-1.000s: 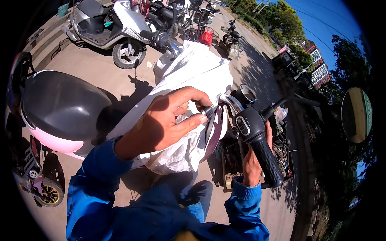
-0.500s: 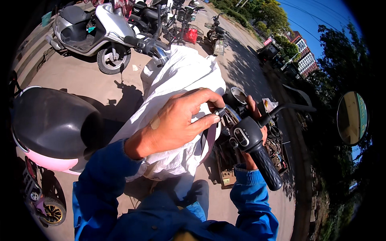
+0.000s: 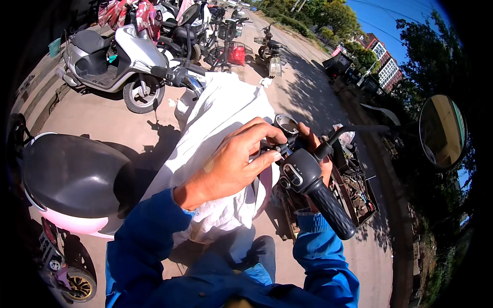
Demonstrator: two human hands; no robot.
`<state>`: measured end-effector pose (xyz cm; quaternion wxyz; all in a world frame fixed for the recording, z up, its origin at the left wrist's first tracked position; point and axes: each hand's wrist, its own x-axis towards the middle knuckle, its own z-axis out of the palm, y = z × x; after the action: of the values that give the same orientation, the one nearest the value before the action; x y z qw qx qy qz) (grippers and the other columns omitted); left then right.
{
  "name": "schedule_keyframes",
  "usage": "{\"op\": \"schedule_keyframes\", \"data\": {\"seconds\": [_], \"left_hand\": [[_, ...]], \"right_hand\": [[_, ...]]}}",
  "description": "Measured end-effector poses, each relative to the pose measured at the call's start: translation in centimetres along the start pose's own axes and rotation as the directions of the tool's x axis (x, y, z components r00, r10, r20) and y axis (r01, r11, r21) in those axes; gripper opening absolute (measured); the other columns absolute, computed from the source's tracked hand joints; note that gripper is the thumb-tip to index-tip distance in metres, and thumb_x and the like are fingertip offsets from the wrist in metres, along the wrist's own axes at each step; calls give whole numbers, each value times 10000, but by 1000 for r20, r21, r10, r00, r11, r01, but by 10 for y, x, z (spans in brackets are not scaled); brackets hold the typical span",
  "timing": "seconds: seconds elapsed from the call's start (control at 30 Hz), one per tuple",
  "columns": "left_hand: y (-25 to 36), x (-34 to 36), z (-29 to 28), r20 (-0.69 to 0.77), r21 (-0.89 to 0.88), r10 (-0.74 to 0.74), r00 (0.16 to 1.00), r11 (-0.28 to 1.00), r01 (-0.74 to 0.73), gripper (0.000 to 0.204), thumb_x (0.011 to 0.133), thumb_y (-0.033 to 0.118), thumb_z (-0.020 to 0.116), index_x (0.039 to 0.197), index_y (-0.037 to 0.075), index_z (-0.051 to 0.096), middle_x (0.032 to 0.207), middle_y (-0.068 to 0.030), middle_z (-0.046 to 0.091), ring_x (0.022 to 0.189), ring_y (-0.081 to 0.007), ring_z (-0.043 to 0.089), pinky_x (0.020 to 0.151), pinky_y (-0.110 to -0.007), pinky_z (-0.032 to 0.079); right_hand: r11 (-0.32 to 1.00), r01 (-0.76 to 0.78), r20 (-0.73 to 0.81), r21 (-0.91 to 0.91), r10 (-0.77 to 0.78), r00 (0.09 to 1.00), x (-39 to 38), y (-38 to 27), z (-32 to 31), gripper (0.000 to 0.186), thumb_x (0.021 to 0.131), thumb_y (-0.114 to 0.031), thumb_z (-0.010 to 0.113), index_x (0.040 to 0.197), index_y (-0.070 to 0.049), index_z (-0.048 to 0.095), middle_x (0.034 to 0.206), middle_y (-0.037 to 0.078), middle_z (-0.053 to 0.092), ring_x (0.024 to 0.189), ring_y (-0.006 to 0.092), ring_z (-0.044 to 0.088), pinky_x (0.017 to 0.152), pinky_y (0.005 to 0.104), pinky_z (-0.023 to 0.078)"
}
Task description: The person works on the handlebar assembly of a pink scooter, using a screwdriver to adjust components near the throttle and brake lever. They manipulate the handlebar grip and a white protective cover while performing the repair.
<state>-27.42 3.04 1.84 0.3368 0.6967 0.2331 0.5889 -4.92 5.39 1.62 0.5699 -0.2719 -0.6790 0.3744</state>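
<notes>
My left hand is closed, thumb and forefinger pinching a small dark part beside the handlebar's black switch housing. My right hand reaches up behind that housing. Its fingers show above and beside it; the rest is hidden, and what they grip cannot be made out. A ribbed black handlebar grip slants down toward my right sleeve. Under my left wrist, a white cloth drapes over the scooter's front. A round dark part with a pale rim sits just beyond my fingertips.
The scooter's black seat is at left. A round mirror sticks out right on a black stem. Below the handlebar stands an open box of tools and parts. A silver scooter and several other two-wheelers stand farther off.
The view has shifted a little, so the scooter and handlebar sit slightly differently in the picture. My left hand keeps its pinch near the switch housing, and my right hand stays behind it.
</notes>
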Motion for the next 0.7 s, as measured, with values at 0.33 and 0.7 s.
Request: {"op": "schedule_keyframes", "data": {"seconds": [0.33,0.7], "left_hand": [[-11,-7,17,-142,-221,-69,987,974,36,236,946,-20,699,1179,7,667,999,21,589,839,-25,529,760,-189,456],[-7,-8,32,-291,-43,0,957,999,-13,225,929,-8,722,1153,6,707,1011,0,576,711,-26,403,644,-191,367]], "right_hand": [[921,-58,-52,386,84,995,-5,27,-5,450,1048,-232,591,1420,21,574,1410,162,612,1227,273,641,1007,385,573],[968,78,-79,238,-61,995,-6,33,-6,419,1076,-201,544,1438,9,550,1485,163,564,1297,289,604,1076,393,528]]}}
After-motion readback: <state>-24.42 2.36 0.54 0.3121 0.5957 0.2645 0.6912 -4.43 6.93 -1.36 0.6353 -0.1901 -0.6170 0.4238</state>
